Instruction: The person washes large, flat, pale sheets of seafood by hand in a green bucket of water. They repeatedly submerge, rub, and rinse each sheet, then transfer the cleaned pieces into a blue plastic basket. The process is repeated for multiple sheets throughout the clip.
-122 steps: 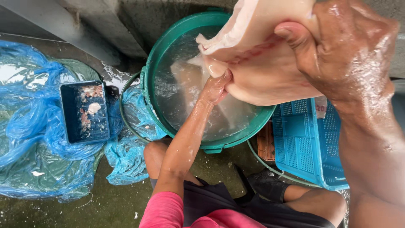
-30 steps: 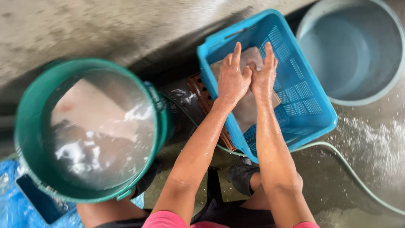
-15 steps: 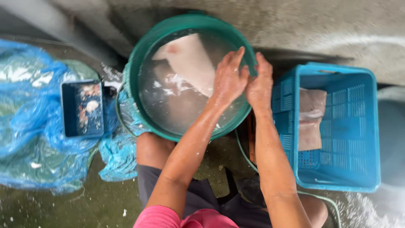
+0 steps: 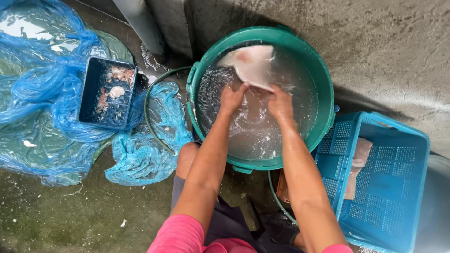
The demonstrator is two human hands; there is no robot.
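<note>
Rinsing step, as I'm judging it: left hand (image 4: pixel 232 97) and right hand (image 4: pixel 280 102) both gripping pale fillet (image 4: pixel 251 65) in water of green tub (image 4: pixel 323 79), grip seemingly closed through ripples. Next move calling for lift toward blue crate (image 4: pixel 398 140).

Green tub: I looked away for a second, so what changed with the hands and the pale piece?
Both hands, left and right, left the blue basket, went into the green tub's water and took hold of the pale piece. One piece stays in the basket; the dark tray is unchanged.
</note>
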